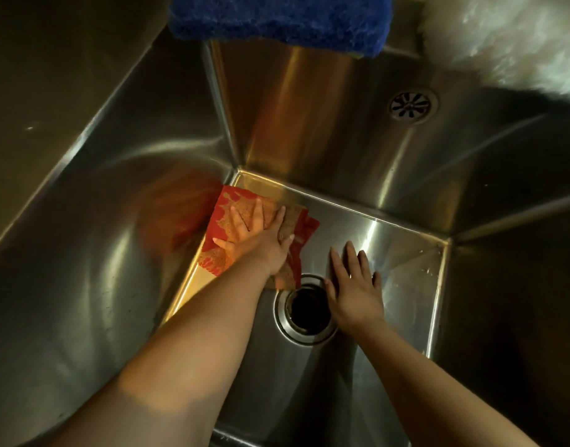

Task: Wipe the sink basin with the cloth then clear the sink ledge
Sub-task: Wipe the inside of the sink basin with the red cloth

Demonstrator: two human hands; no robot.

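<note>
Two bare forearms reach down into a stainless steel sink basin (396, 243). The left hand (261, 241) lies flat, fingers spread apart, pressing on a red and brown patterned cloth (220, 217). The cloth is spread on the basin floor in its far left corner, with its near edge touching the rim of the round drain (309, 306) at the floor's centre. The right hand (354, 290) rests palm down on the bare metal just right of the drain, fingers straight and slightly parted, holding nothing. A thick blue towel (277, 21) hangs over the far rim of the basin. A fluffy white thing (509, 37) sits at the far right corner, above a small round overflow grille (411, 104) in the far wall.
</note>
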